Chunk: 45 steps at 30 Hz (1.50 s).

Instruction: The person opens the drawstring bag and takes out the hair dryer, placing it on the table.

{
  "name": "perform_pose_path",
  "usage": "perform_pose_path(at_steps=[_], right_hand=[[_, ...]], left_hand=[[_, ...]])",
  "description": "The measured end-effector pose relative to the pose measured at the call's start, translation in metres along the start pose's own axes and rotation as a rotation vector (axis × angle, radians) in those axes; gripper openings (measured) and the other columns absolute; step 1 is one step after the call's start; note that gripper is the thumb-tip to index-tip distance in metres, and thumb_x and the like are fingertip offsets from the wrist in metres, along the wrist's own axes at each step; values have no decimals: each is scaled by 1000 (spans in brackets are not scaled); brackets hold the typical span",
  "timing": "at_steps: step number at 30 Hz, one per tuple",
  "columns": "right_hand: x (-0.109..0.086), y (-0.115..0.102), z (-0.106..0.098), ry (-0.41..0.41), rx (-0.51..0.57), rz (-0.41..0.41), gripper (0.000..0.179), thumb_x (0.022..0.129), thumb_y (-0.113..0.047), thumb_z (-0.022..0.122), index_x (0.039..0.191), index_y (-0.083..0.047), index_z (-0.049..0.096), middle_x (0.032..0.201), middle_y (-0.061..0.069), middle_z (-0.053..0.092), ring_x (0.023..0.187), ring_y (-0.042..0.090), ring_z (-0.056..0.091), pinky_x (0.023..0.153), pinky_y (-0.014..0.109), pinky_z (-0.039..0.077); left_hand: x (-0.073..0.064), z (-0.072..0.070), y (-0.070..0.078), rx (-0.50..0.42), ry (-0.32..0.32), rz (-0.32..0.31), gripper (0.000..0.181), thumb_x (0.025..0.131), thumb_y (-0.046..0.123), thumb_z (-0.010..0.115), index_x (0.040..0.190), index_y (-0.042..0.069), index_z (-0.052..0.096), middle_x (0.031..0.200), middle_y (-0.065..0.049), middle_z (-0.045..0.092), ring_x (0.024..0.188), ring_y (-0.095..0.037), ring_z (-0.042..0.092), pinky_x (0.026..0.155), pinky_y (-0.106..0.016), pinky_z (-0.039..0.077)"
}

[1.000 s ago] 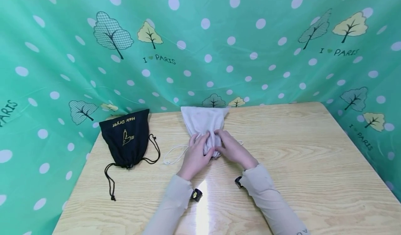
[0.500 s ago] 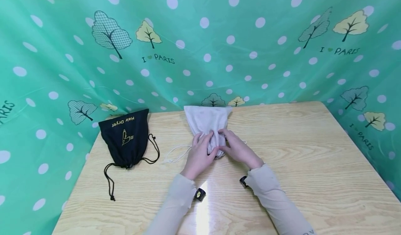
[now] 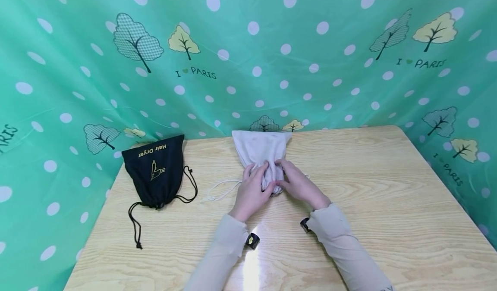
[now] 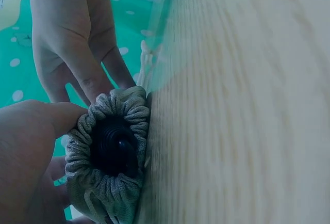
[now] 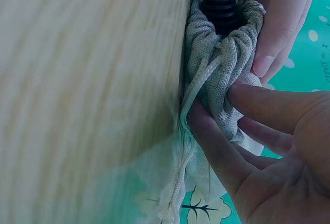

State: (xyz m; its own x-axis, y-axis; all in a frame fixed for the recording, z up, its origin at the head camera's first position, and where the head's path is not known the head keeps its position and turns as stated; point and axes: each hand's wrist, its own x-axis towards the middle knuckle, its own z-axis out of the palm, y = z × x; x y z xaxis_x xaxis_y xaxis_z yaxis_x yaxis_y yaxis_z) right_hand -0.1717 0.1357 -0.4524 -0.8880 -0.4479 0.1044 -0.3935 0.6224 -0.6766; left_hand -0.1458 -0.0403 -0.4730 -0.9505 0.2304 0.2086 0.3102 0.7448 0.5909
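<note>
A light grey fabric drawstring bag (image 3: 262, 146) lies at the back middle of the table, its gathered mouth facing the person. Inside that mouth, a black ribbed piece (image 4: 111, 141) shows; the rest of the contents is hidden by the cloth. My left hand (image 3: 251, 195) grips the bag's left side, thumb near the gathers. From the right, my right hand (image 3: 302, 186) holds the other side, thumb and fingers pinching the cloth just behind the mouth in the right wrist view. A white cord (image 5: 198, 82) runs from the gathers past the right fingers.
To the left lies a black drawstring bag (image 3: 171, 168) lettered "Hair Dryer", its black cords (image 3: 136, 224) trailing over the wooden table (image 3: 380, 187). A green dotted curtain (image 3: 233, 36) stands along the back and both sides.
Both hands and the grey bag have shifted slightly to the right along the table, the white cord trailing with them. The black bag stays put.
</note>
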Motion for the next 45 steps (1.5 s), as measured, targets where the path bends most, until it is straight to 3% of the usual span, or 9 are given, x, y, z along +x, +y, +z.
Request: perform_pose_path(at_steps=[11, 29, 33, 39, 45], right_hand=[[1, 0, -1, 19, -23, -30, 49, 89, 2, 68, 132, 7, 46, 131, 28, 55, 124, 43, 53, 106, 55, 43], [1, -2, -7, -5, -3, 14, 51, 91, -3, 68, 136, 3, 45, 137, 26, 52, 130, 42, 49, 110, 54, 40], [-2, 1, -7, 3, -6, 27, 52, 91, -5, 69, 136, 2, 45, 138, 26, 52, 131, 42, 48, 111, 55, 39], [-8, 4, -2, 18, -17, 8, 55, 93, -7, 68, 141, 2, 43, 132, 25, 55, 122, 39, 55, 105, 53, 46], [-16, 0, -7, 20, 16, 37, 56, 93, -11, 68, 144, -3, 45, 130, 22, 52, 110, 34, 59, 96, 49, 53]], left_hand=[[1, 0, 0, -15, 10, -7, 62, 95, 35, 64, 149, 10, 45, 149, -8, 50, 145, -33, 30, 108, -56, 42], [4, 1, 4, -43, 28, -3, 60, 95, 33, 64, 147, 9, 47, 149, -8, 51, 145, -32, 30, 109, -55, 41], [4, 2, 4, -55, 8, -8, 61, 95, 35, 63, 149, 11, 45, 149, -7, 50, 146, -31, 29, 109, -56, 40], [1, -4, -3, -97, -51, -20, 58, 97, 40, 61, 147, 15, 48, 152, -1, 47, 149, -28, 25, 115, -57, 31], [-3, -13, -5, -102, -50, -3, 48, 98, 38, 60, 140, 13, 56, 146, -3, 54, 149, -31, 24, 119, -55, 25]])
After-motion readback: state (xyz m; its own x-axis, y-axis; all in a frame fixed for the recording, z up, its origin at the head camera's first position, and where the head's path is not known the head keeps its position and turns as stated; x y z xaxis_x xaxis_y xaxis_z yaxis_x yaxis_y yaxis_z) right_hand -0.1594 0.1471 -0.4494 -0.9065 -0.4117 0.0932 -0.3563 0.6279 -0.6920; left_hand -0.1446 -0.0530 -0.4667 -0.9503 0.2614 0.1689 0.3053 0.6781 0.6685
